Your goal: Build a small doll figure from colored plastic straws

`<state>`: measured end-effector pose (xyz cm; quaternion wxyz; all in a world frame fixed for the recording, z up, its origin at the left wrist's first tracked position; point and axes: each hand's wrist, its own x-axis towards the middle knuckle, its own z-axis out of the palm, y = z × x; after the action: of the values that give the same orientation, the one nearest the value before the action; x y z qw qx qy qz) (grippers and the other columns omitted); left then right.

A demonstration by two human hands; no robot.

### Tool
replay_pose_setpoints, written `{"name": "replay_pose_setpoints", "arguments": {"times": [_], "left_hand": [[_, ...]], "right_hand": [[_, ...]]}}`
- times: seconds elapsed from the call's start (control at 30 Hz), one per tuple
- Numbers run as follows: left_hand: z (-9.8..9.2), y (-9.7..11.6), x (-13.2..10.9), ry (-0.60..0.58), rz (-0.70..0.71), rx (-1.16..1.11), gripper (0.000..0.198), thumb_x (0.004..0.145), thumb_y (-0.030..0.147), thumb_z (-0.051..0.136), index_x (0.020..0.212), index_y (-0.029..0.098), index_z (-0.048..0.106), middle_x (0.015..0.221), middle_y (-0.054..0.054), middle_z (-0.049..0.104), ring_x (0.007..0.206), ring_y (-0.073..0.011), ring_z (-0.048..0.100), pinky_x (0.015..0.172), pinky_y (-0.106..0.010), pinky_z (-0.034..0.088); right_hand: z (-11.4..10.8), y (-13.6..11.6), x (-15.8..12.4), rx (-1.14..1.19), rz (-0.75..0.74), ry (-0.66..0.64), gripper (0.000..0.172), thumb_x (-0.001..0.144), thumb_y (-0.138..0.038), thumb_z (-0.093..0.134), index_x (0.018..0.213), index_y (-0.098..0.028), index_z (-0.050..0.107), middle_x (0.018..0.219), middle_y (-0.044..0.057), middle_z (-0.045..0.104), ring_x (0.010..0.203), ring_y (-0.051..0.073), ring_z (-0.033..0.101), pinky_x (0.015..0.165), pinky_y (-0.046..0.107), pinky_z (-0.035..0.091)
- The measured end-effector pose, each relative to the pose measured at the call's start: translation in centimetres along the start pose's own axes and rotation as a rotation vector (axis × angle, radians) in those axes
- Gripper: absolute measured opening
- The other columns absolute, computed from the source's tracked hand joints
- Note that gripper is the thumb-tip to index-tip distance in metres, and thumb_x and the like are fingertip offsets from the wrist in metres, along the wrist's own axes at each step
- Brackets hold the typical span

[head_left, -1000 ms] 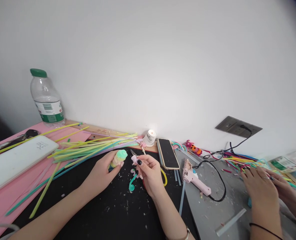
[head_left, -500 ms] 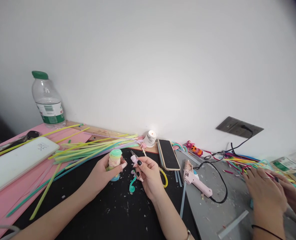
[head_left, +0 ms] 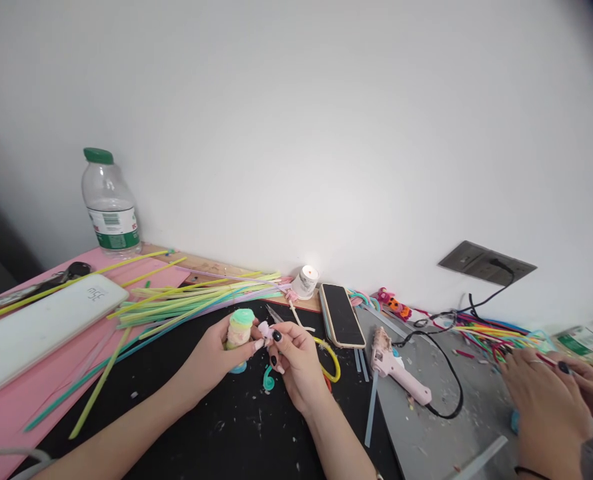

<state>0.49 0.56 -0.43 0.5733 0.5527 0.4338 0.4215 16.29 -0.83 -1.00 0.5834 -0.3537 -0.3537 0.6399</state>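
Observation:
My left hand point(head_left: 219, 357) is closed around a small fuzzy pastel figure point(head_left: 241, 327), green on top, pale yellow and pink in the middle, blue at its base. Between the thumb and fingers of my right hand point(head_left: 293, 360) is a small lilac bow-like piece point(head_left: 265, 330), close beside the figure. My left thumb reaches to this piece; whether it touches is hard to tell. A teal curl point(head_left: 269, 380) lies on the black mat point(head_left: 236, 427) under my right fingers. Behind the hands, scissor blades point(head_left: 275, 315) show, their handles partly hidden.
Pastel pipe cleaners point(head_left: 191, 300), a power bank point(head_left: 51, 327) and a bottle point(head_left: 110, 207) are to the left. A phone point(head_left: 343, 315), a white cup point(head_left: 306, 282) and a corded pink glue gun point(head_left: 399, 370) stand or lie ahead and right. Another person's hands point(head_left: 549, 393) work at far right.
My right hand has brought the lilac piece closer to the figure, and my left thumb now reaches toward it. The whole view has shifted slightly. The other person's hands remain at the right.

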Motion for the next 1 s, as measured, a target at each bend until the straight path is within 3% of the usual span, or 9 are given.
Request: {"name": "replay_pose_setpoints", "arguments": {"times": [0.2,0.4,0.6,0.8,1.0], "left_hand": [[-0.1,-0.2,0.2,0.019,0.000,-0.006,0.037,0.072,0.038,0.071,0.100,0.018,0.058,0.091,-0.004,0.068,0.085,-0.0207,0.062,0.075,-0.030,0.048],[-0.3,0.0,0.3,0.077,-0.008,0.035,0.032,0.073,0.040,0.069,0.093,0.017,0.060,0.091,-0.004,0.064,0.080,-0.0181,0.058,0.070,-0.028,0.045],[-0.4,-0.2,0.5,0.127,-0.021,0.069,0.034,0.073,0.041,0.067,0.098,0.018,0.060,0.090,-0.003,0.063,0.076,-0.0178,0.056,0.068,-0.029,0.044],[-0.6,-0.3,0.6,0.150,0.030,0.179,0.028,0.074,0.039,0.065,0.093,0.018,0.060,0.089,-0.004,0.065,0.081,-0.0214,0.060,0.075,-0.033,0.046],[-0.7,0.1,0.6,0.156,0.093,0.269,0.021,0.077,0.039,0.061,0.085,0.019,0.059,0.093,-0.006,0.067,0.088,-0.0245,0.062,0.079,-0.036,0.046]], "right_hand": [[0.0,0.0,0.0,-0.003,0.007,-0.004,0.018,0.073,-0.027,0.075,0.082,-0.013,0.068,0.061,-0.001,0.061,0.042,0.003,0.040,0.038,0.014,0.028],[-0.1,-0.6,0.1,0.002,-0.032,-0.020,0.017,0.074,-0.027,0.074,0.082,-0.013,0.068,0.062,-0.001,0.061,0.040,0.001,0.034,0.037,0.015,0.019],[-0.6,-2.1,0.1,0.152,-0.053,-0.086,0.018,0.071,-0.028,0.077,0.079,-0.016,0.067,0.055,-0.005,0.053,0.040,0.002,0.029,0.040,0.016,0.021],[-1.1,-3.8,-0.3,0.272,-0.102,-0.129,0.020,0.067,-0.027,0.080,0.077,-0.019,0.064,0.062,-0.005,0.048,0.046,0.004,0.023,0.041,0.016,0.019],[-2.2,-6.5,-0.7,0.255,-0.188,-0.049,0.024,0.065,-0.027,0.081,0.069,-0.020,0.058,0.060,-0.007,0.038,0.047,0.006,0.019,0.041,0.017,0.018]]}}
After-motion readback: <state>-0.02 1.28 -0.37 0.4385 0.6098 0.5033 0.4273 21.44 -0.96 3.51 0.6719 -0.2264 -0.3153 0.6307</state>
